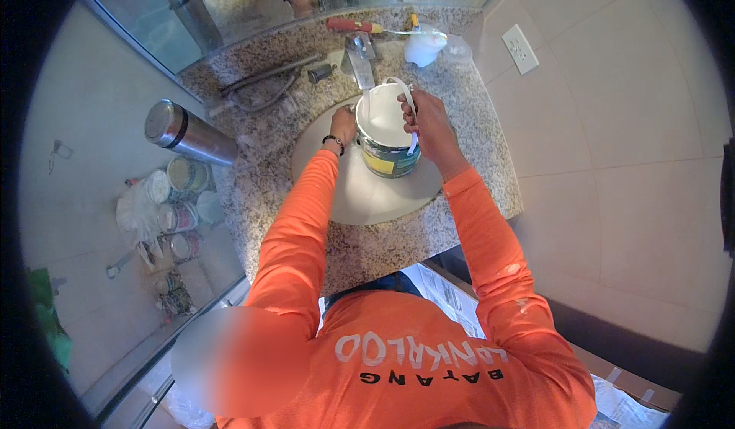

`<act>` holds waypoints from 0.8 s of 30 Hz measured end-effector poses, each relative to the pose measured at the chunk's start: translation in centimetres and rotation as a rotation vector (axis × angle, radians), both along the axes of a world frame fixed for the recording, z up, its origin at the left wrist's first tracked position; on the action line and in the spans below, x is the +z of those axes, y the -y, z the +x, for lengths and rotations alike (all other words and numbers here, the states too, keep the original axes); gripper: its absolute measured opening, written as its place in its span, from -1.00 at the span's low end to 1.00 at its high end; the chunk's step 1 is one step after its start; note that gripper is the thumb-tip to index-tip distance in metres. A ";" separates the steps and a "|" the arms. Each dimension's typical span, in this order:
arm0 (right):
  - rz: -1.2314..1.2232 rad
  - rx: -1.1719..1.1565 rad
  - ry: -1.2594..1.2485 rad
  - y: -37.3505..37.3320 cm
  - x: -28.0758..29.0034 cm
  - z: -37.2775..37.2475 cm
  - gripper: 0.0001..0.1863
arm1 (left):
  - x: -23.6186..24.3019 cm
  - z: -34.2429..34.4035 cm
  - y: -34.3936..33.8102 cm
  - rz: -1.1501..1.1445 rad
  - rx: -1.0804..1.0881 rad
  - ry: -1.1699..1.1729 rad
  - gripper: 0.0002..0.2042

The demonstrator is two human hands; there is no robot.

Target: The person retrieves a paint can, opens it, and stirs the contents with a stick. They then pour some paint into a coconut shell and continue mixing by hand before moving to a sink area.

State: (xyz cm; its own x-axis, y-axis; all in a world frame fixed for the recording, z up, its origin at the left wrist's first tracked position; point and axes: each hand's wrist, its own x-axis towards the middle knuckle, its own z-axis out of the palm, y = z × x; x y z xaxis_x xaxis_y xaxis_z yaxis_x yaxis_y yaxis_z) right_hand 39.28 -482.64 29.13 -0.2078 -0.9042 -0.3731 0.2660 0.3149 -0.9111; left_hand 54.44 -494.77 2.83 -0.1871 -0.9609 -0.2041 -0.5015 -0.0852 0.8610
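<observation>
A paint bucket (390, 159) with a pale inside and a dark and yellow label is over the oval white sink (360, 203), its mouth below the metal faucet (360, 65). A pale streak, seemingly water, runs from the faucet toward the bucket's inner left side. My right hand (430, 127) is closed around the bucket's white handle (404, 92) at the right. On the left, my left hand (344, 125) is curled against the bucket's side, its fingertips partly hidden.
On the granite counter (490, 153) stand a steel flask (191, 134) at left and a white container (425, 46) at back right. A red-handled tool (354, 26) lies along the back ledge. A grey hose (268, 96) and a small dark cylinder (320, 73) lie left of the faucet. Several tubs (178, 216) sit below left.
</observation>
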 end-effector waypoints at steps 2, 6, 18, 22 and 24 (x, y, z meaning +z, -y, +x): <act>-0.045 0.009 -0.017 0.2 -0.7 0.2 -0.65 | -1.0 0.4 0.6 -0.029 -0.037 0.021 -0.68; -0.101 0.044 0.060 1.6 -0.7 0.8 -0.65 | -2.6 0.7 1.0 -0.052 0.092 -0.071 -0.73; -0.117 -0.041 -0.038 -5.2 1.4 -1.9 -0.63 | 5.9 -0.5 -1.4 0.182 0.137 -0.104 -0.68; -0.238 0.051 0.042 -6.2 4.3 -1.2 -0.61 | 1.7 0.1 -0.3 0.206 0.253 -0.361 -0.77; -0.251 -0.012 0.033 -7.7 6.3 -1.9 -0.60 | 3.6 -1.0 -0.4 0.504 0.243 -0.604 -0.79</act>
State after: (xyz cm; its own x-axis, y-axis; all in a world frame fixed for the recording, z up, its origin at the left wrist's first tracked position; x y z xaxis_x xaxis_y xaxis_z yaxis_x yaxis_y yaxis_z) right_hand 37.37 -474.91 35.48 -0.2102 -0.9670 -0.1441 0.2990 0.0768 -0.9512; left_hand 53.46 -494.38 6.45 -0.2015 -0.8087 -0.5526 0.1180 -0.5801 0.8059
